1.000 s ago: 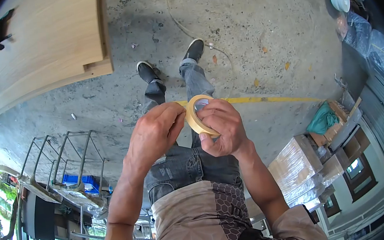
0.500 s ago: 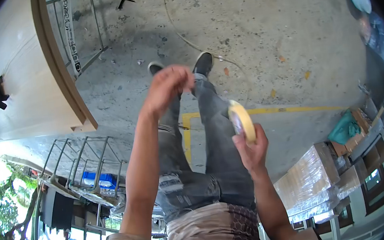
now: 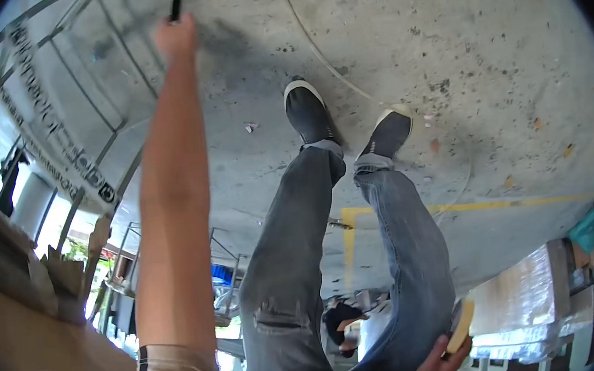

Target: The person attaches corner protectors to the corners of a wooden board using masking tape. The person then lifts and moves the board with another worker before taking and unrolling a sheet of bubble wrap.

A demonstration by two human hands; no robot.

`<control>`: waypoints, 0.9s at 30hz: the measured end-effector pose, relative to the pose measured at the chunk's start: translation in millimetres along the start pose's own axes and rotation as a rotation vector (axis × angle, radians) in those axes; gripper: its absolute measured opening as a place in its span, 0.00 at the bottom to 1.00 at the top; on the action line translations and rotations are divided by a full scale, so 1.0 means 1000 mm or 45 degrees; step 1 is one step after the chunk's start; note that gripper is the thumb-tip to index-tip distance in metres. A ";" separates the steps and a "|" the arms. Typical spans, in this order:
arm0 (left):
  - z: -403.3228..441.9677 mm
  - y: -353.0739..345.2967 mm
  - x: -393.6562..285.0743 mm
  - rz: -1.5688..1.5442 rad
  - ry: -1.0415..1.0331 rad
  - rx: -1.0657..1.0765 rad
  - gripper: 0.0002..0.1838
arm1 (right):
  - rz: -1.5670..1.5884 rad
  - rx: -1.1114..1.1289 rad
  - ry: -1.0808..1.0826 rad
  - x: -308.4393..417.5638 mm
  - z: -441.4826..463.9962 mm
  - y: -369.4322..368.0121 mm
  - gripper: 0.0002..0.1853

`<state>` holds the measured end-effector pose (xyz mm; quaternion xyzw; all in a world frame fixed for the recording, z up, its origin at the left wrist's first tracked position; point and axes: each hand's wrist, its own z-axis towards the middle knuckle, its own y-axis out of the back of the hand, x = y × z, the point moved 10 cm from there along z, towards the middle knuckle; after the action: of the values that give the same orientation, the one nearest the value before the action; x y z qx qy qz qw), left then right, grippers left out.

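My left hand (image 3: pixel 176 38) is stretched far forward, low over the concrete floor. Its blurred fingers are closed around the near end of a black L-shaped piece (image 3: pixel 178 7), whose thin arm points to the right. At the lower right, beside my thigh, my right hand (image 3: pixel 443 365) grips a roll of yellowish tape (image 3: pixel 460 326) by its lower edge.
A metal frame (image 3: pixel 115 129) with a printed strip stands at the left, brown cardboard (image 3: pixel 42 332) below it. A hose (image 3: pixel 322 54) crosses the floor (image 3: pixel 504 74). Plastic-wrapped boxes (image 3: pixel 514 292) are at the lower right. Another person (image 3: pixel 341 319) shows between my legs.
My left hand has left the tape, reached forward and closed on the black piece. My right hand has moved down and right with the roll. The wooden panel has left the view.
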<state>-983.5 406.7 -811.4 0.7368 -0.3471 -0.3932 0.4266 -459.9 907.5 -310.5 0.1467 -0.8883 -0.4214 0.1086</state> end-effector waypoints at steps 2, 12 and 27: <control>0.020 -0.009 -0.011 -0.138 -0.019 -0.084 0.40 | 0.063 0.018 -0.159 0.004 -0.002 -0.002 0.25; 0.007 -0.042 0.020 -0.400 0.344 -0.236 0.14 | -0.024 -0.054 -0.095 0.053 0.014 0.004 0.18; -0.448 0.126 -0.115 -1.473 1.309 0.032 0.12 | 0.271 0.508 0.317 0.096 -0.030 0.061 0.16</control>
<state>-665.2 613.5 -519.0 0.8957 0.3302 -0.1579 0.2525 -550.1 889.5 -237.7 0.1218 -0.9441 -0.2028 0.2297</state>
